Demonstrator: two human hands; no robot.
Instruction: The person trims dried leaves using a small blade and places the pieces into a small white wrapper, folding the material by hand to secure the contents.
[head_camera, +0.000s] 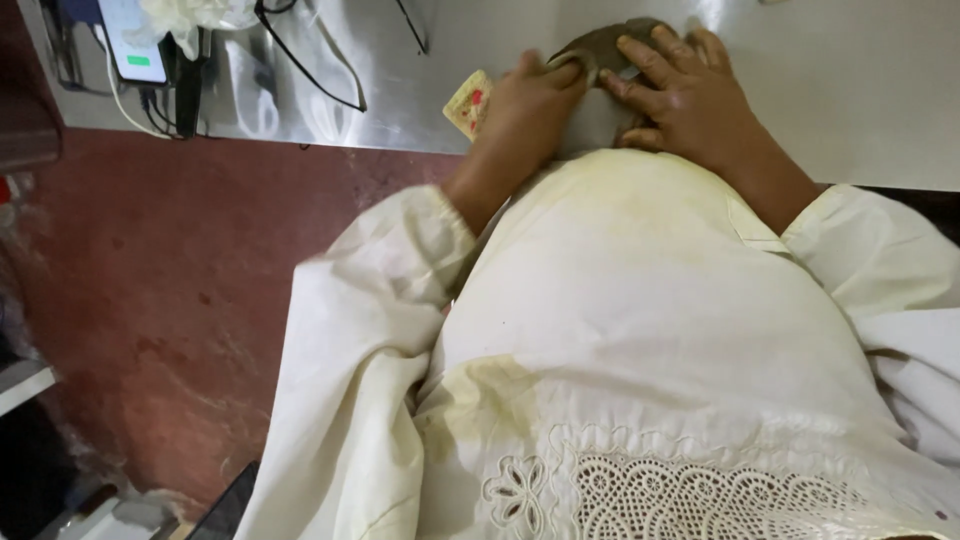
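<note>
Two hands press on a flat grey-brown lump (600, 50) that lies on the shiny metal worktop (850, 90). Left hand (525, 105) and right hand (690, 95) sit close together, fingers spread flat on it. One small yellow card (468, 102) lies just beside the left hand.

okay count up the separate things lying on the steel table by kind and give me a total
Flat grey-brown leathery piece under the left hand and right hand: 1
Small yellow-and-red packet: 1
Black-framed eyeglasses: 1
Phone with lit screen: 1
Crumpled white cloth: 1
Total on the shiny steel table: 5; the dark cables at the phone are too tangled to count.
</note>
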